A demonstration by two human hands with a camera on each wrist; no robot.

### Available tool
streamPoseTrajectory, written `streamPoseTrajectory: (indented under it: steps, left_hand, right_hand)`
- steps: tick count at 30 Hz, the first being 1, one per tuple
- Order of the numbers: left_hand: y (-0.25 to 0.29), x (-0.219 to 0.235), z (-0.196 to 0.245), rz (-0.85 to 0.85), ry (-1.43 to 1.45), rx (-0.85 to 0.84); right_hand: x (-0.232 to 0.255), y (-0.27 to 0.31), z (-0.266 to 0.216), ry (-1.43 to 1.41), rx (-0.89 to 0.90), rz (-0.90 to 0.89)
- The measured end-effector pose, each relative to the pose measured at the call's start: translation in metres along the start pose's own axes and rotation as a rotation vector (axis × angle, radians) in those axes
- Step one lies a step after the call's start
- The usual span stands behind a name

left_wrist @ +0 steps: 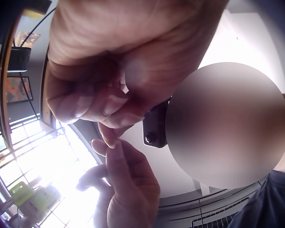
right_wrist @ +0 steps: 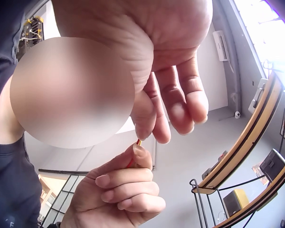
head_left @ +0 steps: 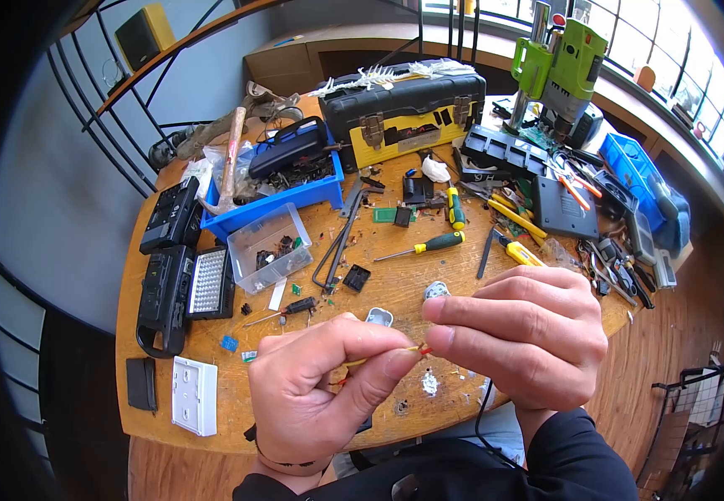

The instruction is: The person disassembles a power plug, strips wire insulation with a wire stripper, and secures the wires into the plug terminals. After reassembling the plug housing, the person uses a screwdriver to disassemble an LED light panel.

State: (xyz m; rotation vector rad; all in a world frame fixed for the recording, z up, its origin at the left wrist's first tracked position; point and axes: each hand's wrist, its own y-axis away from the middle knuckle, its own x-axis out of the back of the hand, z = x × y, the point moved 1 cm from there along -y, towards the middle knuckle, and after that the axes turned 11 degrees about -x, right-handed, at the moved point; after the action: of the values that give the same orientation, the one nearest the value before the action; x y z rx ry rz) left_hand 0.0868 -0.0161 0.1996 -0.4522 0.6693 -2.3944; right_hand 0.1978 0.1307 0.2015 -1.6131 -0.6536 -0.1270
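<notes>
Over the front of the workbench, my left hand (head_left: 320,388) pinches a yellow wire (head_left: 358,362) and a red wire (head_left: 426,351) between thumb and forefinger. The wires' tips poke out past the left fingertips, close together. My right hand (head_left: 529,334) comes in from the right and pinches those tips with thumb and forefinger. Seen in the right wrist view, the right hand's other fingers (right_wrist: 178,111) hang loosely, while the left hand's other fingers (right_wrist: 133,194) curl inward. A small grey-white casing (head_left: 379,316) lies behind the hands, partly hidden.
Screwdrivers (head_left: 441,242), hex keys (head_left: 347,238) and a clear box (head_left: 270,255) lie beyond the hands. At the back stand a blue bin (head_left: 316,190) with a hammer (head_left: 232,159), a black-yellow toolbox (head_left: 403,113) and a green drill press (head_left: 575,67). A white casing (head_left: 194,397) sits front left.
</notes>
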Motion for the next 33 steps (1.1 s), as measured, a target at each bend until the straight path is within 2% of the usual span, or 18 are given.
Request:
streamPoseTrajectory:
  steps: [4,6,7,9,14,18,20,22,25,27,28,29,30,33]
  left_hand:
    - [-0.001,0.0,0.0,-0.011,-0.058,-0.015]
    - [-0.003,0.0,-0.001,-0.019,-0.241,-0.174]
    - [-0.004,0.0,-0.005,-0.02,-0.241,-0.175]
    - [-0.005,-0.001,-0.009,-0.003,-0.382,-0.44]
    - [-0.006,-0.002,-0.01,-0.013,-0.499,-0.583]
    - [-0.008,-0.003,-0.01,-0.054,-0.55,-0.64]
    - [-0.008,-0.004,-0.01,-0.053,-0.556,-0.644]
    - [-0.006,-0.005,-0.01,-0.052,-0.561,-0.645]
    - [-0.004,-0.003,-0.011,-0.026,-0.432,-0.546]
    - [-0.004,-0.004,-0.012,-0.046,-0.252,-0.388]
    - [-0.003,-0.004,-0.01,-0.046,-0.252,-0.388]
    - [-0.002,-0.004,-0.008,-0.003,-0.156,-0.255]
    - [-0.001,-0.004,-0.007,0.039,-0.059,-0.121]
    - [-0.002,-0.002,-0.004,0.067,-0.002,-0.069]
  right_hand:
    - [0.0,0.0,-0.002,0.071,0.028,-0.017]
    - [-0.002,0.0,-0.003,0.133,-0.008,-0.027]
    - [-0.002,0.0,-0.003,0.134,-0.009,-0.027]
    - [-0.003,0.0,-0.002,0.069,-0.068,-0.056]
    - [-0.005,-0.002,-0.005,-0.049,-0.283,-0.034]
    - [-0.001,-0.002,-0.002,-0.095,-0.319,-0.08]
    - [0.001,-0.002,-0.004,-0.137,-0.401,-0.113]
    - [0.005,-0.002,-0.005,-0.145,-0.407,-0.116]
    - [0.005,-0.003,-0.007,-0.159,-0.4,-0.077]
    - [0.006,-0.003,-0.008,-0.163,-0.389,-0.034]
    - [0.008,-0.002,-0.008,-0.133,-0.416,-0.012]
    - [0.01,-0.002,-0.007,-0.103,-0.441,0.01]
    - [0.012,-0.002,-0.003,-0.066,-0.388,0.021]
    - [0.011,-0.002,-0.001,-0.066,-0.326,0.065]
